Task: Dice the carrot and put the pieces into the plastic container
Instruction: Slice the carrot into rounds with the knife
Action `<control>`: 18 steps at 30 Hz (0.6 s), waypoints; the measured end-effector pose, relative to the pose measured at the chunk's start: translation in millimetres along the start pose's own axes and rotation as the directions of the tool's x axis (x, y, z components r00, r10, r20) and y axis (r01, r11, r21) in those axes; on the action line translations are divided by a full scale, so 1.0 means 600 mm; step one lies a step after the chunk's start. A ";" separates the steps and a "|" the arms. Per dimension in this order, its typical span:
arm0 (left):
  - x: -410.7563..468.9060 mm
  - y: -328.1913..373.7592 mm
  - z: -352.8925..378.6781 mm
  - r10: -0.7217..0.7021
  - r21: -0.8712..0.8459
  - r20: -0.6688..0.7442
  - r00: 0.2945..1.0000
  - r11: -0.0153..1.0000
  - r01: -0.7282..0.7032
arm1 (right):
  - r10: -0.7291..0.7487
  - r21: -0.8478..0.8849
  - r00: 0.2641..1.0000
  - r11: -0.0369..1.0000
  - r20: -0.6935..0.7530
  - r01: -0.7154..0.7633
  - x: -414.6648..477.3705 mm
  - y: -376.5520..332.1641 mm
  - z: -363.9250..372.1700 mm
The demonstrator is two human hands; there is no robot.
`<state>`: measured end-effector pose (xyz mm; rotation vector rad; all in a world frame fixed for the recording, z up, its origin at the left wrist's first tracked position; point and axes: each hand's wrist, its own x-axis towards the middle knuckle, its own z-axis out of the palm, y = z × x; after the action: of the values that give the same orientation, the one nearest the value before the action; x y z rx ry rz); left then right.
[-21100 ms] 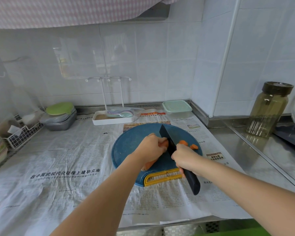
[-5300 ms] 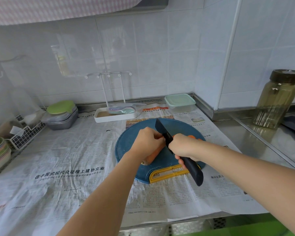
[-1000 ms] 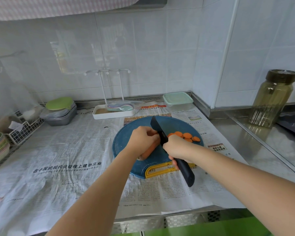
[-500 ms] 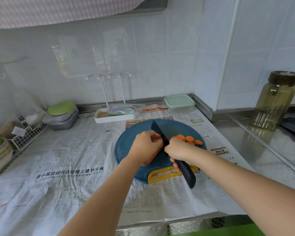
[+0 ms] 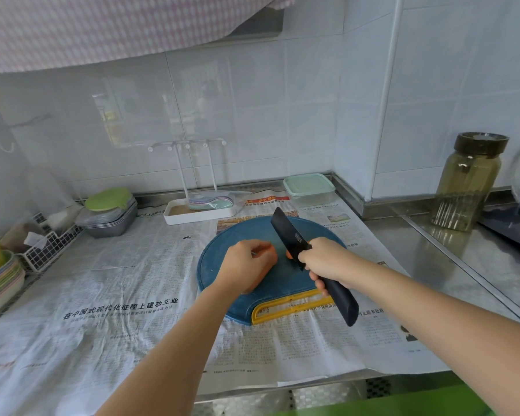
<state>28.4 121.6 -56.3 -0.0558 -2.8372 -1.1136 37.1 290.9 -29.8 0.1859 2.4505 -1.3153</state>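
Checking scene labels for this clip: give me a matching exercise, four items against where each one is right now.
Items:
1 knife
2 carrot
3 plastic container
4 jar

Places:
a lidded, behind the cutting board
b under the left hand
c gripped by the right hand
d on the bare steel counter

Pairs: 1-c, 2-b, 3-a, 4-d
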 end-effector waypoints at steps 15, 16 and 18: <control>-0.018 0.013 0.002 0.081 0.025 -0.005 0.997 0.996 -0.081 | 0.053 -0.009 0.998 0.999 0.044 -0.053 -0.009 -0.008 0.007; -0.018 0.013 0.002 0.086 0.021 -0.009 0.996 0.996 -0.086 | 0.059 -0.001 0.997 0.998 0.047 -0.059 -0.009 -0.008 0.008; -0.018 0.014 0.003 0.093 0.014 -0.014 0.996 0.996 -0.093 | 0.071 0.021 0.996 0.997 0.055 -0.072 -0.008 -0.009 0.009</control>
<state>39.3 128.8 -53.0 -0.1761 -2.7969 -1.0724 41.4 283.7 -26.5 0.2377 2.3621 -1.3013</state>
